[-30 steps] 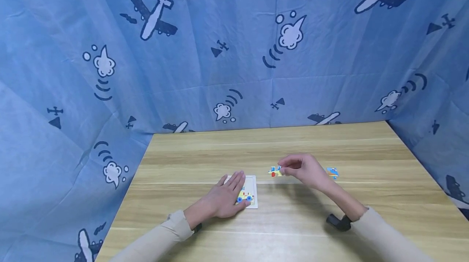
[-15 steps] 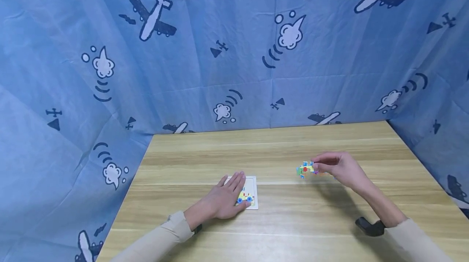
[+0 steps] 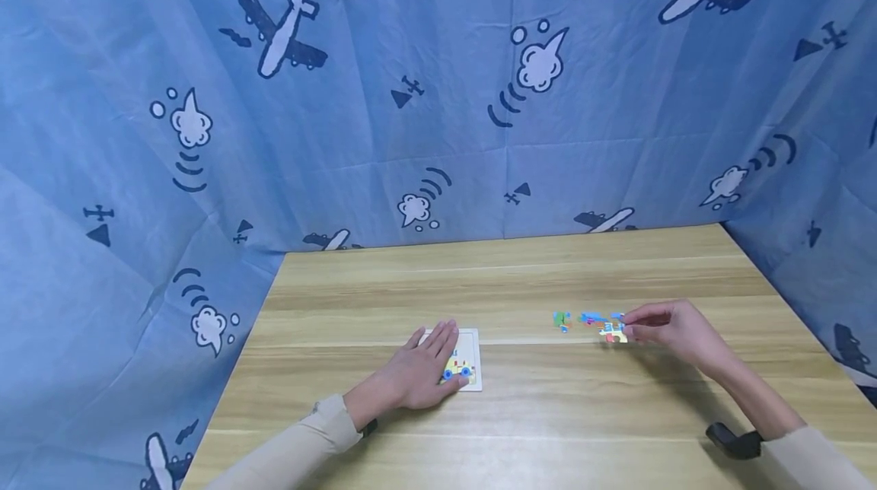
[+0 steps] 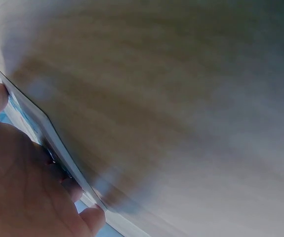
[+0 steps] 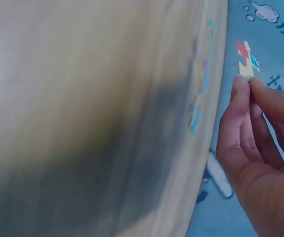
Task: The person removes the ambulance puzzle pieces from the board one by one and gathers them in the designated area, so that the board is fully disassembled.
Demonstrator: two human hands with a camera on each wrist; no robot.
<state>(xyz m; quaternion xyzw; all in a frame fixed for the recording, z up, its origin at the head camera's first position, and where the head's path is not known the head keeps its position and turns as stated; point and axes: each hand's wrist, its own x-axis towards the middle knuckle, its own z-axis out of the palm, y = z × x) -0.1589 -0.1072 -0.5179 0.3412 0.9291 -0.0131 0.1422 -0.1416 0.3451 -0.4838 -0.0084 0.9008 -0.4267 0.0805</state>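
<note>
My left hand (image 3: 421, 370) lies on a white-bordered puzzle board (image 3: 470, 341), its fingers stretched across the top and hiding the left part. A yellow vehicle with blue wheels shows beside the thumb. In the left wrist view the board (image 4: 65, 153) appears edge-on under the fingers. Over on the right, my right hand (image 3: 685, 334) pinches a jigsaw piece (image 3: 611, 335), yellow with red and blue, between thumb and fingertips. The right wrist view has the same piece (image 5: 245, 57) held up off the table.
Loose puzzle pieces lie just behind the held one: a green and blue piece (image 3: 562, 319) and a blue piece (image 3: 591, 318), with more blue beside the right fingertips. The wooden table (image 3: 534, 414) meets a blue airplane-print curtain (image 3: 466, 94) at its back and sides.
My right hand has carried the pinched jigsaw piece rightward, from near the board to the loose pieces, uncovering some of them. The left hand has stayed on the board.
</note>
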